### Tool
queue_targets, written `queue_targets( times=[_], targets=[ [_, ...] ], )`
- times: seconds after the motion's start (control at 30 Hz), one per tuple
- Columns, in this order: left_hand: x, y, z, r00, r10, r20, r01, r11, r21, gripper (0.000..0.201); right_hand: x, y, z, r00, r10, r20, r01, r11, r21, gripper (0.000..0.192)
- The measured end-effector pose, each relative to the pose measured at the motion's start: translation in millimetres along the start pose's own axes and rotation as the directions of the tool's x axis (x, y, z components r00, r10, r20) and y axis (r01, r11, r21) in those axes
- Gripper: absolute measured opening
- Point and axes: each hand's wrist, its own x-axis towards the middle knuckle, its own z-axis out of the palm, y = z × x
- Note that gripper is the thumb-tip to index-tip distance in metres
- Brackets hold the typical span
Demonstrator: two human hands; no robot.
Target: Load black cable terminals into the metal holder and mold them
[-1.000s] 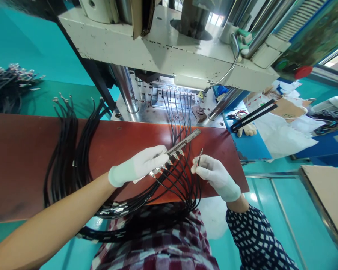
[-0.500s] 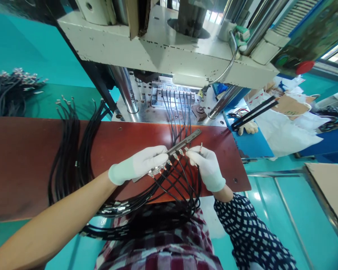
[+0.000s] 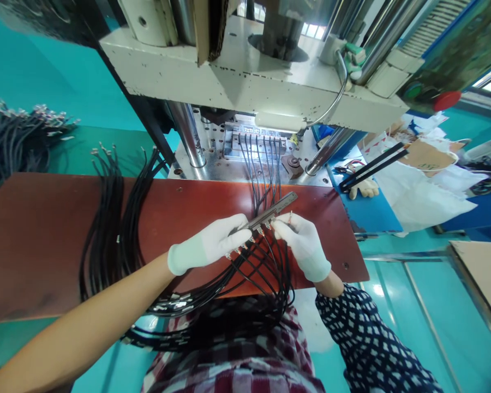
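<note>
My left hand (image 3: 213, 243), in a white glove, grips a long metal bar (image 3: 276, 207) that carries a row of cable terminals. My right hand (image 3: 300, 240), also gloved, pinches the metal end of a black cable (image 3: 270, 256) right at the bar's upper part. Several black cables hang from the bar in loops toward my lap. Both hands hover over a reddish-brown board (image 3: 45, 234).
Behind the board stands a press machine (image 3: 245, 82) with steel columns and a mould (image 3: 256, 144) holding several black cables. Black cable bundles (image 3: 114, 213) drape over the board's left part, more (image 3: 16, 136) lie far left. White bags and a glove (image 3: 364, 188) lie at right.
My right hand moved up and left from beside the bar, bringing its cable end to the bar. The left hand kept hold of the bar.
</note>
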Motion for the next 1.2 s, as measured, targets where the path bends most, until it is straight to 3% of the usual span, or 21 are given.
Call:
queue_targets(
  times=[0.13, 0.3, 0.4, 0.5, 0.7, 0.83, 0.93, 1.07, 1.2],
  targets=[
    [-1.1, -3.3, -2.0, 0.998, -0.030, 0.051, 0.039, 0.983, -0.178, 0.038, -4.1, 10.2, -13.3, 0.996, 0.086, 0.000, -0.084, 0.974, 0.212, 0.023],
    [-1.7, -10.7, -2.6, 0.995, -0.077, 0.070, 0.093, 0.960, -0.262, 0.038, -4.9, 24.9, -24.5, 0.980, 0.149, 0.129, -0.195, 0.823, 0.533, 0.035],
    [-1.2, -10.5, -2.9, 0.995, -0.052, 0.081, 0.073, 0.953, -0.293, 0.038, -2.3, 30.9, -24.4, 0.968, 0.156, 0.196, -0.246, 0.743, 0.622, 0.035],
    [-0.7, -6.8, -4.3, 0.994, -0.062, 0.087, 0.085, 0.951, -0.297, 0.039, -2.1, 32.4, -22.0, 0.976, 0.138, 0.170, -0.216, 0.723, 0.656, 0.030],
    [-0.4, -1.9, -7.2, 0.993, -0.074, 0.093, 0.097, 0.957, -0.275, 0.039, -8.8, 22.8, -24.5, 0.997, -0.033, 0.068, 0.002, 0.913, 0.408, 0.031],
    [-0.9, -1.4, -7.9, 0.992, -0.073, 0.099, 0.096, 0.963, -0.253, 0.040, -7.0, 21.8, -25.6, 0.989, -0.051, 0.141, -0.008, 0.921, 0.391, 0.034],
    [-1.2, -0.8, -8.0, 0.992, -0.078, 0.101, 0.102, 0.959, -0.264, 0.040, -3.2, 22.3, -21.8, 0.998, 0.025, 0.063, -0.048, 0.912, 0.407, 0.036],
    [-0.9, -1.8, -8.0, 0.992, -0.080, 0.100, 0.105, 0.953, -0.282, 0.039, 1.3, 12.9, -16.9, 0.995, 0.022, -0.097, -0.004, 0.983, 0.183, 0.028],
    [-0.5, -3.7, -7.7, 0.990, -0.072, 0.117, 0.103, 0.952, -0.287, 0.038, 8.1, -0.9, -15.4, 1.000, -0.021, 0.002, 0.021, 0.999, 0.025, 0.027]
  ],
)
